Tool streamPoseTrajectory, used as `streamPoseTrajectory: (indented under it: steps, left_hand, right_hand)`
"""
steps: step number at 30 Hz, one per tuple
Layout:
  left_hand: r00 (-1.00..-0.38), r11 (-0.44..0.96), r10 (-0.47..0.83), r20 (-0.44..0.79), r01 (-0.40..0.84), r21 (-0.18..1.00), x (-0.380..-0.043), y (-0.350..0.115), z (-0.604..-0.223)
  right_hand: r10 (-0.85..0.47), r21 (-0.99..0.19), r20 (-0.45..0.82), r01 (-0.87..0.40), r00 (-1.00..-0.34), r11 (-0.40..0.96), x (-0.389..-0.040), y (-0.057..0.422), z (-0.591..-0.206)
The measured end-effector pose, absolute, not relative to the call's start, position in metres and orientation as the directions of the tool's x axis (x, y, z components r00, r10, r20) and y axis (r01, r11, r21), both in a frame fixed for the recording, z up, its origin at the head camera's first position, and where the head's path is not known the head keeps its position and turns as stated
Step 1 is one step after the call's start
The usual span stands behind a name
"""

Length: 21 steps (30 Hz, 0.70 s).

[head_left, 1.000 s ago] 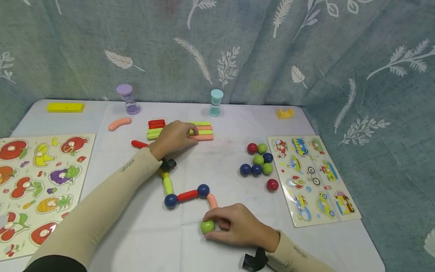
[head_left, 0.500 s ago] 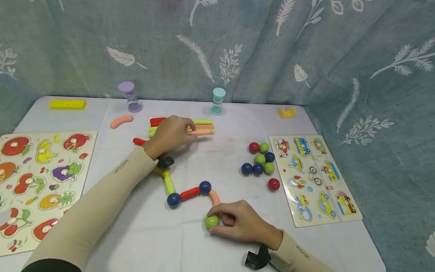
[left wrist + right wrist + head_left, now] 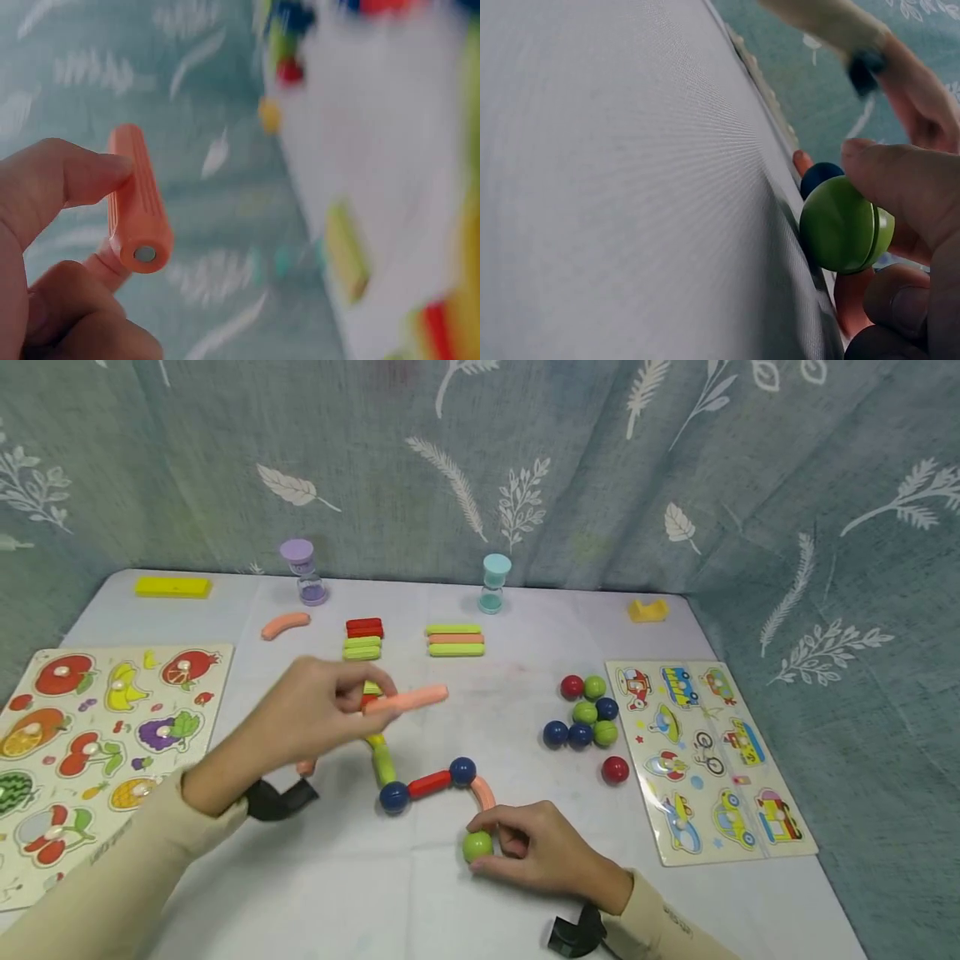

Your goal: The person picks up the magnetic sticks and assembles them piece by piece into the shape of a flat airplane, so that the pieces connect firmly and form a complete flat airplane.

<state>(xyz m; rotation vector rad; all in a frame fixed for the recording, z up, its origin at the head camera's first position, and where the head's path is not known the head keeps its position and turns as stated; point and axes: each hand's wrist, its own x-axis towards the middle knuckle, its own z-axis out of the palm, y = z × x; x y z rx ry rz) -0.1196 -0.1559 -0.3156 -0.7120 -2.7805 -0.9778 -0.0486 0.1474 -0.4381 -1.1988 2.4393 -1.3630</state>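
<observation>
My left hand point(image 3: 315, 706) pinches a straight salmon magnetic stick point(image 3: 416, 697) between thumb and finger, raised above the table. In the left wrist view a round metal magnet point(image 3: 145, 253) shows in the stick's end. My right hand point(image 3: 543, 847) holds a green ball point(image 3: 477, 846) at the white cloth, and the right wrist view shows the ball point(image 3: 836, 225) close up. A curved salmon stick point(image 3: 483, 793) runs from that ball to a blue ball point(image 3: 462, 772). From there a red stick point(image 3: 430, 784) leads to another blue ball point(image 3: 393, 797), then a yellow-green stick point(image 3: 383, 762). My left hand partly hides the chain's far part.
Red and green sticks point(image 3: 363, 642) lie behind, beside a green-and-salmon row point(image 3: 456, 640). Several loose balls point(image 3: 585, 713) sit near the vehicle puzzle board point(image 3: 712, 768). A fruit puzzle board point(image 3: 112, 718) lies left. Purple point(image 3: 303, 572) and teal point(image 3: 493, 583) sand timers stand at the back.
My left hand has lifted the salmon stick from the front of the row and brought it left and nearer to me. My right hand still holds the green ball in nearly the same place.
</observation>
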Motion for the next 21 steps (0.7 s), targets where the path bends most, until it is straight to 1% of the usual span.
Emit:
streamPoseTrajectory:
  steps: [2,5,8,14,21]
  left_hand:
    - [-0.895,0.684,0.402,0.191,0.433,0.588,-0.091,-0.152,-0.33]
    - [-0.916,0.698,0.387,0.106,0.366,0.615,-0.058,-0.146,-0.354]
    - [-0.924,0.693,0.374,0.083,0.338,0.637,-0.036,-0.141,-0.376]
    - [-0.92,0.667,0.388,0.061,0.326,0.67,-0.014,-0.131,-0.403]
    - [-0.929,0.683,0.365,0.062,0.313,0.66,-0.002,-0.123,-0.412]
  right_hand:
    - [-0.68,-0.752,0.266,-0.589,-0.683,0.298,-0.048,0.148,-0.437]
    - [-0.682,-0.752,0.254,-0.584,-0.686,0.307,-0.049,0.148,-0.437]
    - [-0.677,-0.756,0.248,-0.576,-0.692,0.312,-0.049,0.148,-0.438]
    - [-0.667,-0.768,0.261,-0.569,-0.698,0.295,-0.048,0.147,-0.44]
    - [-0.656,-0.762,0.283,-0.579,-0.7,0.289,-0.05,0.146,-0.443]
